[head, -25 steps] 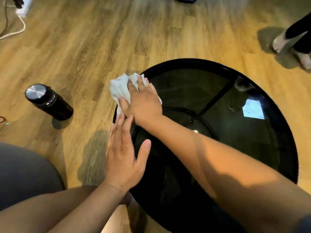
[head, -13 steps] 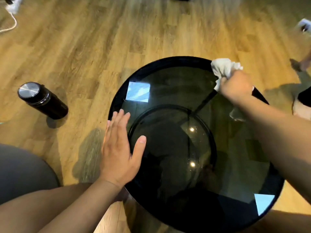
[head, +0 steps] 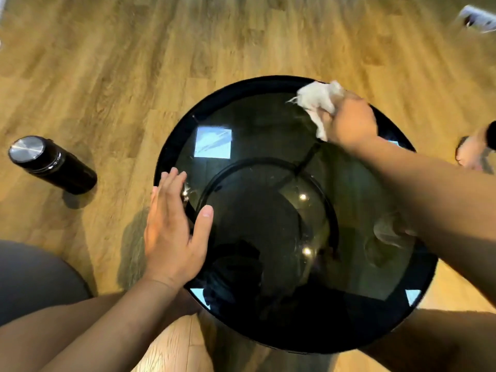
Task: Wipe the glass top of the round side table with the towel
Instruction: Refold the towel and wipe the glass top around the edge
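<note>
The round side table (head: 257,124) has a dark glass top in a black rim and fills the middle of the head view. My right hand (head: 351,122) is closed on a crumpled white towel (head: 318,99) and presses it onto the glass at the far right rim. My left hand (head: 174,226) lies flat with fingers spread on the table's left edge, holding nothing. Light patches reflect in the glass.
A black flask with a steel lid (head: 51,163) lies on the wooden floor left of the table. Another person's foot (head: 473,154) is at the right edge. A white object (head: 477,18) lies at top right. My grey-clad knee (head: 32,280) is at lower left.
My right hand swept the towel from the table's left far edge across to the right far rim. My left hand stayed flat on the left edge.
</note>
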`<state>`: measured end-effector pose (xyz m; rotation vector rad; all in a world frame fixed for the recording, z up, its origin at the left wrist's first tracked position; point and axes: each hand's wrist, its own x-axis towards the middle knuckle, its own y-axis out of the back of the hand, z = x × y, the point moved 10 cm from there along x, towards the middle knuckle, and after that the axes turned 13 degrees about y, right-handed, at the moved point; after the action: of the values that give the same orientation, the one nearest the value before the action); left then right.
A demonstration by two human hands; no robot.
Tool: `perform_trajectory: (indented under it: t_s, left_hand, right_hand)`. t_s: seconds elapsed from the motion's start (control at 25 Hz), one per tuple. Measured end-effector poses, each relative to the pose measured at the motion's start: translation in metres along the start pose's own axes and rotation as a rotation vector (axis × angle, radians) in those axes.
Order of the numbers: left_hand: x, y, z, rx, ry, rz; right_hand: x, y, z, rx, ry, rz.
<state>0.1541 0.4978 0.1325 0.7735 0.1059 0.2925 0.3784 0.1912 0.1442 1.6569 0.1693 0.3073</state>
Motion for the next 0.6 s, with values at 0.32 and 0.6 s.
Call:
perform_trajectory:
  t_s: [0.32, 0.6]
  left_hand:
    - [0.002, 0.001, 0.001, 0.026, -0.030, 0.006]
    - [-0.001, 0.001, 0.001, 0.009, -0.022, 0.023]
  right_hand:
    - [-0.208, 0.039, 0.045, -0.009, -0.208, 0.070]
    - [-0.319, 0.014, -0.123, 0.199, -0.077, -0.022]
